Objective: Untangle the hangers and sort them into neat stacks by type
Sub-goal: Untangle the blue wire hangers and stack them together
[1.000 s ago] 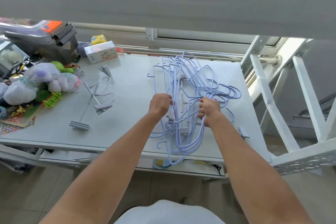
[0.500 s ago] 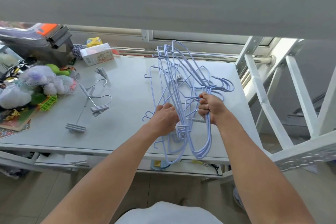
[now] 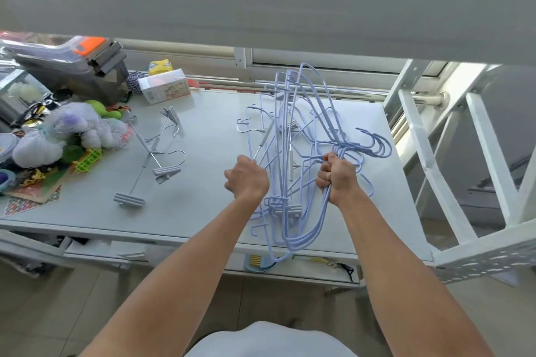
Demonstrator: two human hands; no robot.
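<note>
On the right half of the white table (image 3: 203, 113), a tangle of lilac wire hangers (image 3: 291, 153) is held up, tilted; its lower loops hang past the near edge of the table and its top reaches toward the far edge. The right hand (image 3: 338, 175) is clenched round several wires of this tangle, just below the point where the hooks (image 3: 377, 145) fan out toward the right side of the table. The left hand (image 3: 246, 178) is above the middle of the table, and its fingers are curled round a thin grey rod (image 3: 262, 142) that runs up into the tangle. Some grey clips (image 3: 294, 208) show among the wires near the front edge of the table. On the left half of the table two grey clip hangers (image 3: 153, 153) lie crossed over each other, apart from the tangle. A pile of soft toys (image 3: 72, 130) sits at the left end of the table, and a small box (image 3: 165, 88) stands at the far edge. A white metal frame (image 3: 478, 139) stands beyond the right side of the table.
</note>
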